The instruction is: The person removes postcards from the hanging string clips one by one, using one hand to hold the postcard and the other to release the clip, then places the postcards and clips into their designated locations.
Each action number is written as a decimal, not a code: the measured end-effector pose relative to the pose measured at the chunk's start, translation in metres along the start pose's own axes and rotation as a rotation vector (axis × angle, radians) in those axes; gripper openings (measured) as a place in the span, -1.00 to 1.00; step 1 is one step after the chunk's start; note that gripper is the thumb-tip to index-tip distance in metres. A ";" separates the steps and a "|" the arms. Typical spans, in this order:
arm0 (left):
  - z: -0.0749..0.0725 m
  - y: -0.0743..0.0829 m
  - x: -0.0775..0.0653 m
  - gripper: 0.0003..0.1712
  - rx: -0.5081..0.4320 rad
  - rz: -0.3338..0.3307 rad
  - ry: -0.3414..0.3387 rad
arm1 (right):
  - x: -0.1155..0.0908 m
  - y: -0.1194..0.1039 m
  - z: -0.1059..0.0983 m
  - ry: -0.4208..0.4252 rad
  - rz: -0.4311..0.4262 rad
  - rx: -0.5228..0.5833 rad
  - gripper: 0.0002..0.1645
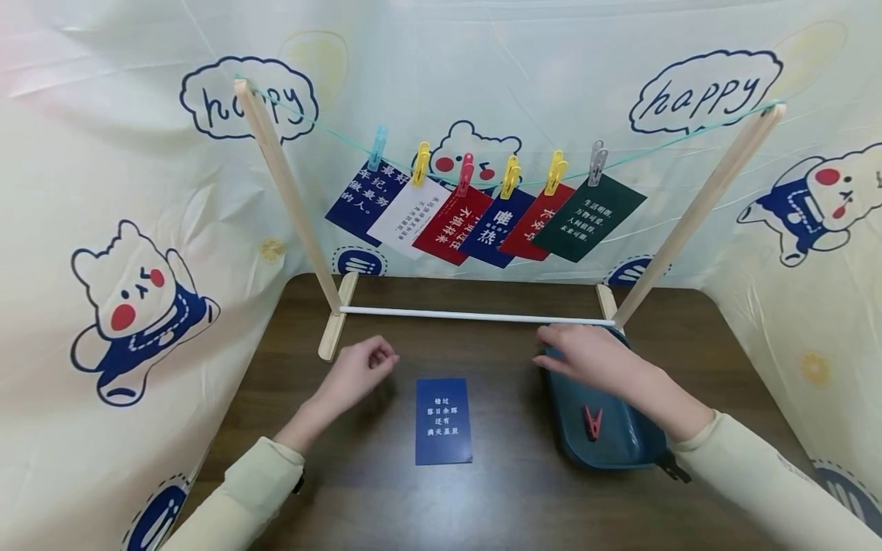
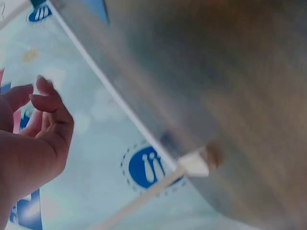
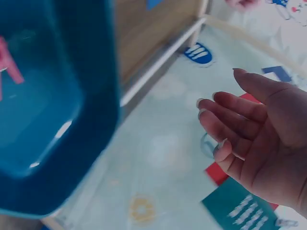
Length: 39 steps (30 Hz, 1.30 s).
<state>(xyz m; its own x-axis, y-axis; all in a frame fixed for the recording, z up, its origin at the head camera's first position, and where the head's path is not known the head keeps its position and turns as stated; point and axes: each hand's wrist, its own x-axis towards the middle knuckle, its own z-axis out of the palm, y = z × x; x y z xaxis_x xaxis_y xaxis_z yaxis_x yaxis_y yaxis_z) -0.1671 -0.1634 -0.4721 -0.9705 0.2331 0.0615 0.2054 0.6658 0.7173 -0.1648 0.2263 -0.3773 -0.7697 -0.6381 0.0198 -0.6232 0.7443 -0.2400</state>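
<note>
My left hand [image 1: 358,370] hovers over the table left of a blue card [image 1: 443,421] with white writing, its fingers loosely curled around nothing. Over the far part of a blue-green tray [image 1: 575,457] is my right hand [image 1: 586,353], fingers relaxed and holding nothing. A red clothespin [image 1: 592,422] lies in that tray, also in the right wrist view. Several cards, among them a green card [image 1: 589,218] and a white card [image 1: 409,218], hang from a thin green string [image 1: 675,141] by clothespins such as a yellow clothespin [image 1: 555,173].
The string is tied between two wooden posts, a left post [image 1: 289,195] and a right post [image 1: 699,214]. A white rod [image 1: 475,315] joins their feet low over the brown table [image 1: 372,490]. A cloth [image 1: 138,184] printed with cartoon bears surrounds the table at the back and sides.
</note>
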 end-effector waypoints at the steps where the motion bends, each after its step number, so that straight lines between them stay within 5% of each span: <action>1: -0.006 0.000 0.002 -0.94 -0.013 0.015 0.029 | 0.003 -0.005 -0.002 0.012 -0.005 0.008 -0.71; 17: -0.083 0.018 0.035 -0.72 -0.308 0.176 0.455 | 0.063 -0.066 -0.047 0.152 -0.125 -0.011 -0.61; 23: -0.106 0.041 0.046 -0.68 -0.423 0.177 0.497 | 0.088 -0.079 -0.071 0.262 -0.172 -0.048 -0.61; 35: -0.133 0.055 0.075 -0.66 -0.532 0.271 0.574 | 0.137 -0.095 -0.130 0.329 -0.129 -0.007 -0.60; 39: -0.143 0.058 0.081 -0.65 -0.539 0.243 0.579 | 0.152 -0.097 -0.146 0.360 -0.118 0.013 -0.60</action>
<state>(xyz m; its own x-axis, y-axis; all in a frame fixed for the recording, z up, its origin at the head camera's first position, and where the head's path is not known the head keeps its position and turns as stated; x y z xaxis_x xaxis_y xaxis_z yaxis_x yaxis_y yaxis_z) -0.2523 -0.2070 -0.3266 -0.8486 -0.1730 0.4999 0.4723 0.1778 0.8633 -0.2411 0.0861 -0.2091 -0.6935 -0.6076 0.3870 -0.7105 0.6658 -0.2278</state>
